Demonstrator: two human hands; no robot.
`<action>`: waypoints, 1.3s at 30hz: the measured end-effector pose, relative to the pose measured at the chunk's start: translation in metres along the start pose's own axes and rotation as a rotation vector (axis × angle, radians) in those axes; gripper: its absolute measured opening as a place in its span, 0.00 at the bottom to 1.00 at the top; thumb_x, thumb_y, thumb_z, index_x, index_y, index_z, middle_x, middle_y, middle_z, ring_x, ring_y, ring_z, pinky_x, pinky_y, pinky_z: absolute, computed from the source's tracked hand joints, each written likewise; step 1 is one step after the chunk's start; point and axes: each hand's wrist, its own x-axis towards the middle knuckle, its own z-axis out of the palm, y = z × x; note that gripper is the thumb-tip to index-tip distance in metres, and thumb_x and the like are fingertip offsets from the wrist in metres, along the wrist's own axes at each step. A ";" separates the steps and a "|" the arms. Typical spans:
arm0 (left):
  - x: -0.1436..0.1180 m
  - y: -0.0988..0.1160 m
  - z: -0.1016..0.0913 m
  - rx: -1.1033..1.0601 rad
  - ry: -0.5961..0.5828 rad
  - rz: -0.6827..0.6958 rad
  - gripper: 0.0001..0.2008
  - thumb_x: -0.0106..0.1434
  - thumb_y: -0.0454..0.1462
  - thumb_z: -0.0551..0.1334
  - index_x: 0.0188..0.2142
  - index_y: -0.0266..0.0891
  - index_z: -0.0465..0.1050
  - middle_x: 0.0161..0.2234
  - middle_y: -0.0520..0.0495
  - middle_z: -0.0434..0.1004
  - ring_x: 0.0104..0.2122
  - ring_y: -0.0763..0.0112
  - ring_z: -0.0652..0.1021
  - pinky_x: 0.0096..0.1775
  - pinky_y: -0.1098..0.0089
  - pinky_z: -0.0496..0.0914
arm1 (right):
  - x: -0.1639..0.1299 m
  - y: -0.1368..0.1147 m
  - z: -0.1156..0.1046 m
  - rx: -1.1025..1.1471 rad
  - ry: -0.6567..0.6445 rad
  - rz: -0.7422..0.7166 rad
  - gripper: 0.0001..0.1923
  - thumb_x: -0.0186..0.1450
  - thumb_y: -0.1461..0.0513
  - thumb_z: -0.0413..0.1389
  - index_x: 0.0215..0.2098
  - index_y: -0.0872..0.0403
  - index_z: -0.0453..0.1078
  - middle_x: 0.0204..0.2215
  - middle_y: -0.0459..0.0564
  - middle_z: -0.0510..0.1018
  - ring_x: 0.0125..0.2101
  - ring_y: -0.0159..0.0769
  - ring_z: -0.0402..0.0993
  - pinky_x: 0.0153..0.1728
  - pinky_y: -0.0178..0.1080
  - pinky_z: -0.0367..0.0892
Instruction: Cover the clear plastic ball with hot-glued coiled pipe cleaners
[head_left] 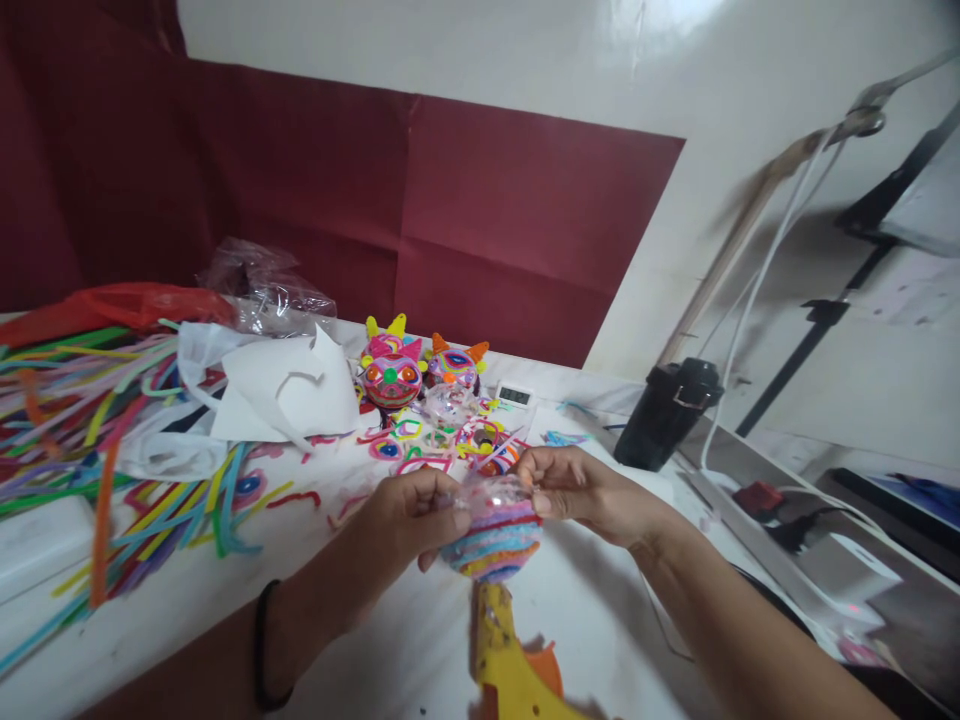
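A round ball (491,545) is held between both hands above the white table. Fuzzy stripes of blue, pink, red and orange cover its lower part, while clear plastic shows at its top. My left hand (401,530), dark band at the wrist, pinches the ball's left side. On the right, my right hand (574,490) has thumb and fingers closed at its upper edge; a thin pale strand rises near those fingertips, slightly blurred. Just below the ball, the yellow glue gun (510,660) lies with its nozzle end toward it and an orange trigger showing.
Colourful pipe cleaners (161,490) are heaped at left beside cut white paper (285,385). Behind my hands stand decorated animal-faced balls (391,375) and a small digital clock (514,396). A black canister (667,415) and power adapter (847,575) are at right.
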 end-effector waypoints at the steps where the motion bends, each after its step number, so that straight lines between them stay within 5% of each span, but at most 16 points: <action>1: -0.001 0.001 0.000 0.010 -0.006 0.004 0.10 0.56 0.42 0.62 0.28 0.37 0.69 0.20 0.56 0.63 0.19 0.77 0.61 0.23 0.73 0.54 | 0.000 0.000 0.000 -0.001 -0.001 0.001 0.17 0.50 0.57 0.70 0.30 0.58 0.70 0.24 0.43 0.71 0.24 0.26 0.63 0.27 0.30 0.56; 18: 0.001 -0.001 0.000 0.109 0.088 -0.008 0.07 0.55 0.40 0.61 0.27 0.38 0.69 0.14 0.60 0.60 0.14 0.80 0.59 0.19 0.75 0.53 | 0.001 0.000 0.000 -0.039 -0.002 -0.009 0.17 0.52 0.57 0.69 0.30 0.58 0.69 0.24 0.43 0.71 0.24 0.26 0.63 0.27 0.31 0.56; 31: 0.002 0.002 -0.002 0.090 0.179 0.005 0.08 0.48 0.40 0.65 0.26 0.37 0.71 0.19 0.57 0.64 0.14 0.79 0.62 0.16 0.75 0.55 | 0.002 -0.007 0.010 -0.054 0.057 -0.018 0.17 0.50 0.56 0.69 0.29 0.57 0.68 0.21 0.40 0.69 0.21 0.26 0.61 0.25 0.31 0.56; 39: 0.008 0.002 -0.003 -0.167 0.125 -0.028 0.05 0.46 0.37 0.71 0.23 0.40 0.77 0.21 0.52 0.76 0.24 0.69 0.72 0.28 0.70 0.66 | 0.003 -0.015 0.014 0.022 0.112 -0.025 0.15 0.47 0.59 0.70 0.24 0.57 0.70 0.18 0.39 0.69 0.20 0.25 0.60 0.24 0.31 0.54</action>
